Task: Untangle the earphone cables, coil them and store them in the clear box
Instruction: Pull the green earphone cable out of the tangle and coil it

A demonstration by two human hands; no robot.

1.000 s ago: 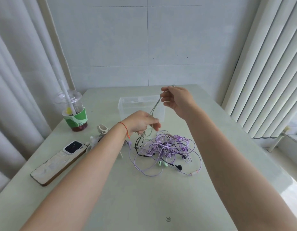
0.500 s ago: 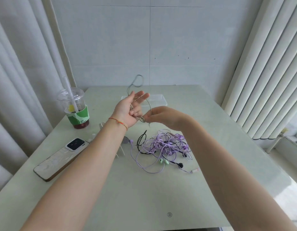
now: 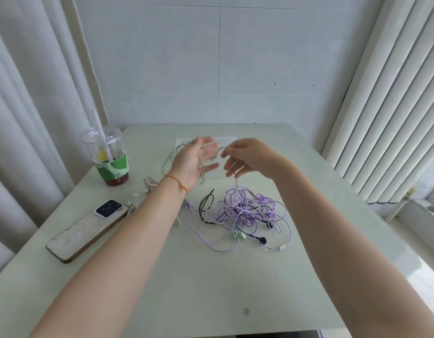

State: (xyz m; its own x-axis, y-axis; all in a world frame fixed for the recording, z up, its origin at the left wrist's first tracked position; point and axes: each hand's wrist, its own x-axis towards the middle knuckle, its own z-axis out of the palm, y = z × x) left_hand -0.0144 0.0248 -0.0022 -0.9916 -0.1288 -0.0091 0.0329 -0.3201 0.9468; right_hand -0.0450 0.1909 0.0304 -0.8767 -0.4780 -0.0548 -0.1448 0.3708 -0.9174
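Observation:
A pale grey-green earphone cable (image 3: pixel 169 157) loops around my left hand (image 3: pixel 194 164), which is held up with the palm facing right and the fingers straight. My right hand (image 3: pixel 250 157) pinches the same cable just right of it; one strand hangs from that pinch down to the tangle. The tangle of purple and black cables (image 3: pixel 245 211) lies on the table below, with green earbuds (image 3: pixel 237 235) at its front. The clear box (image 3: pixel 226 140) stands behind both hands, mostly hidden by them.
A plastic drink cup with a straw (image 3: pixel 111 162) stands at the left. A phone (image 3: pixel 89 228) lies face down near the left edge, and small white pieces (image 3: pixel 150 182) sit beside my left forearm. Curtains hang left, blinds right.
My left hand has risen from the tangle and opened flat with the pale cable around it. My right hand carried the cable around it, and the loop now hangs left of the palm.

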